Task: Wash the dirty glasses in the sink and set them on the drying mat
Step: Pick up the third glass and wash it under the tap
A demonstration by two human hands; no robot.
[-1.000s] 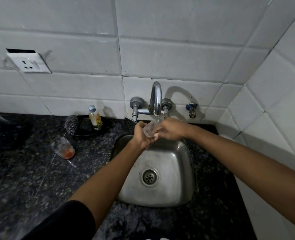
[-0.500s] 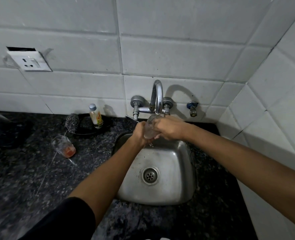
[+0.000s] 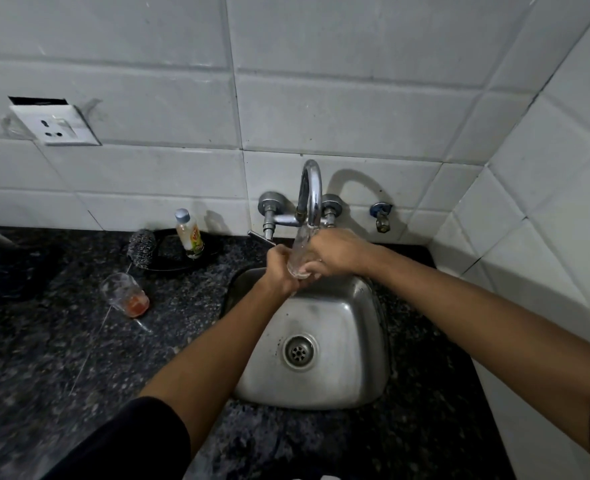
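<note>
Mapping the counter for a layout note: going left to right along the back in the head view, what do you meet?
Wall socket → scrubber → small bottle → tap → small valve.

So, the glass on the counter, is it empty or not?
Not empty: the glass has red-orange residue at the bottom, so it is unwashed.

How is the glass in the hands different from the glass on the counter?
The glass in the hands is up over the sink under the tap; the glass on the counter stands alone on the dark stone.
The left hand and right hand hold the first one; nothing touches the other.
The held glass looks clear; the counter glass has red-orange dregs at its bottom.
Both are small and see-through.
</note>
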